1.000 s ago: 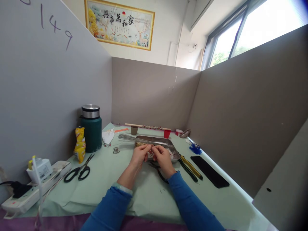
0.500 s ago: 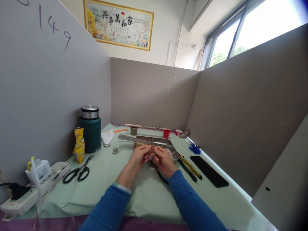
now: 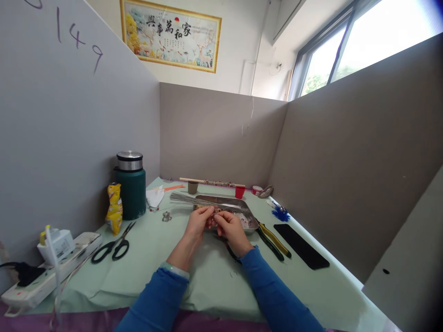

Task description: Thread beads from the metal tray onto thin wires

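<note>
In front of a metal tray (image 3: 252, 215), my two hands meet with fingertips nearly touching. My left hand (image 3: 199, 224) is closed, thumb and fingers pinching a small reddish, silvery beaded piece (image 3: 215, 216). The fingers cover most of it. From the right, my right hand (image 3: 232, 231) pinches at the same piece with thumb and forefinger. Loose beads (image 3: 244, 222) lie in the tray, and a bundle of thin metal wires (image 3: 187, 199) rests across its left edge. Below my right hand, a dark-handled tool (image 3: 232, 253) is partly hidden.
Yellow-and-green-handled pliers (image 3: 275, 240) and a black flat strip (image 3: 301, 246) lie to the right. Scissors (image 3: 114, 246), a green flask (image 3: 130, 191), a yellow packet (image 3: 114, 208) and a power strip (image 3: 32, 291) are at left. A red cup (image 3: 239, 192) stands behind the tray.
My right hand has shifted slightly left and its fingers have changed their hold, closing nearer my left fingertips. Less of the beaded piece shows now. My left hand has barely moved.
</note>
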Demonstrator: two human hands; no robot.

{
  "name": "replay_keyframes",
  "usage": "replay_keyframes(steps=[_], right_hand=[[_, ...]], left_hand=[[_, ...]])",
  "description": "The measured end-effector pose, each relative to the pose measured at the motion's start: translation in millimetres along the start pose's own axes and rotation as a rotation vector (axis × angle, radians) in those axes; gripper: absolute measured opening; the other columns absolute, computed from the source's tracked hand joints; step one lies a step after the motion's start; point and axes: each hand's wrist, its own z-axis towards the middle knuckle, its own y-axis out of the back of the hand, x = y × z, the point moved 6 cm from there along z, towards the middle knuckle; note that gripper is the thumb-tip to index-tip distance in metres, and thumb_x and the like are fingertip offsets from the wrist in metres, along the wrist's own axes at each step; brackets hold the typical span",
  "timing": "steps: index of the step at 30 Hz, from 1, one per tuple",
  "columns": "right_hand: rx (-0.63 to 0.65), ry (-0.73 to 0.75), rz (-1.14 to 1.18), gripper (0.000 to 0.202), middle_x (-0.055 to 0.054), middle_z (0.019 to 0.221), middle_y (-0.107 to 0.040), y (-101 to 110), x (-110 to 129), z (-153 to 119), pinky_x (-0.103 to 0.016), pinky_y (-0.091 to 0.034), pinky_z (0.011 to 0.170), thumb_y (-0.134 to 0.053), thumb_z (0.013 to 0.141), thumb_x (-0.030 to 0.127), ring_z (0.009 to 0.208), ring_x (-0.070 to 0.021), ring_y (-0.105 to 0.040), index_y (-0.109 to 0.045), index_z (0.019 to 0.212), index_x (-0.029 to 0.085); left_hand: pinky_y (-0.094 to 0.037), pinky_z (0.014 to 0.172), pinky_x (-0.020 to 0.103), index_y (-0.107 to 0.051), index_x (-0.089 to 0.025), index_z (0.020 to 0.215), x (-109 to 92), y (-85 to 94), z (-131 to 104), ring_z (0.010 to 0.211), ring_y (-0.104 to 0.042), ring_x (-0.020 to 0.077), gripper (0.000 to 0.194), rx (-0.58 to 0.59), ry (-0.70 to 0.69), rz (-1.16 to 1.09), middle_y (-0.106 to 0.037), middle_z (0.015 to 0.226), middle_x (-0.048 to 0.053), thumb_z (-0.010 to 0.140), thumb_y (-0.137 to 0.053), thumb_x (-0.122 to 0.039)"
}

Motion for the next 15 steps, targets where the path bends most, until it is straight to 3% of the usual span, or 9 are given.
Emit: replay_keyframes(steps=[5, 10, 15], right_hand=[[0.010, 0.014, -0.049, 0.031, -0.001, 0.059, -0.060, -0.9, 0.1, 0.7, -0.019, -0.023, 0.036, -0.059, 0.074, 0.045, 0.037, -0.0063, -0.041, -0.057, 0.066, 0.015], [-0.199, 0.070, -0.147, 0.038, -0.002, 0.065, -0.062, 25.3, 1.5, 1.1, -0.022, -0.028, 0.039, -0.054, 0.077, 0.053, 0.039, -0.0085, -0.044, -0.060, 0.074, 0.015], [-0.292, 0.163, -0.175, 0.038, -0.003, 0.064, -0.060, 44.3, 23.6, -13.2, -0.025, -0.035, 0.046, -0.053, 0.079, 0.053, 0.048, -0.0121, -0.046, -0.062, 0.074, 0.016]], left_hand=[[-0.026, 0.039, 0.019, -0.065, -0.008, 0.077, -2.8, -3.5, -2.2, 0.040, -0.038, 0.0056, 0.034, 0.031, -0.010, 0.003, -0.044, 0.044, -0.004, 0.062, -0.071, -0.038], [-0.027, 0.036, 0.019, -0.061, -0.010, 0.077, -4.0, 8.7, 1.2, 0.036, -0.035, 0.0023, 0.032, -0.108, -0.037, -0.074, -0.060, 0.064, 0.001, 0.061, -0.071, -0.035], [-0.025, 0.035, 0.018, -0.059, -0.010, 0.077, 3.0, 12.8, 5.3, 0.035, -0.033, 0.0009, 0.028, -0.088, 0.001, -0.130, -0.062, 0.069, 0.003, 0.064, -0.069, -0.031]])
